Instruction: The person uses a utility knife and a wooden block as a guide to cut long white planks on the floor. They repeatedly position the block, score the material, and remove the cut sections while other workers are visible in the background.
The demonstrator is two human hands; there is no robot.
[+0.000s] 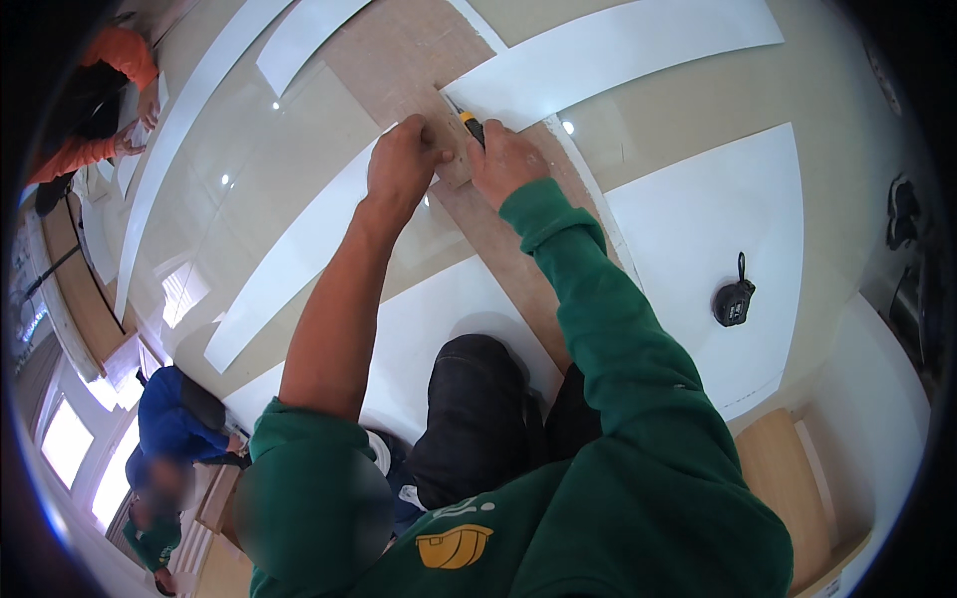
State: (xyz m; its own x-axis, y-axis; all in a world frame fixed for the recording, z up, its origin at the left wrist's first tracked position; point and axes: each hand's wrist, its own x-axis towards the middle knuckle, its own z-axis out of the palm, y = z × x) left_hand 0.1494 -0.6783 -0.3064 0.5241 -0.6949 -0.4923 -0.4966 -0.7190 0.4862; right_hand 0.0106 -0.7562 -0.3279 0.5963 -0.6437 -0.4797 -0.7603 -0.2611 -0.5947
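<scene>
In my right hand [510, 161] is a yellow and black utility knife [471, 124]. Its tip points up and left, close to the near left corner of a long white panel strip [618, 60]. My left hand [401, 167] is closed just left of the knife, by the far end of another white strip [299, 261]. Whatever its curled fingers hold, if anything, is hidden. Beneath both hands lies a worn brown board [394, 65], running from the far side toward my knees.
A black tape measure [734, 302] lies on a white sheet [703, 219] to the right. More white strips [189, 130] cover the shiny tiled floor [289, 159] at left. A person in orange sleeves [125, 60] works far left; a person in blue [179, 419] is lower left.
</scene>
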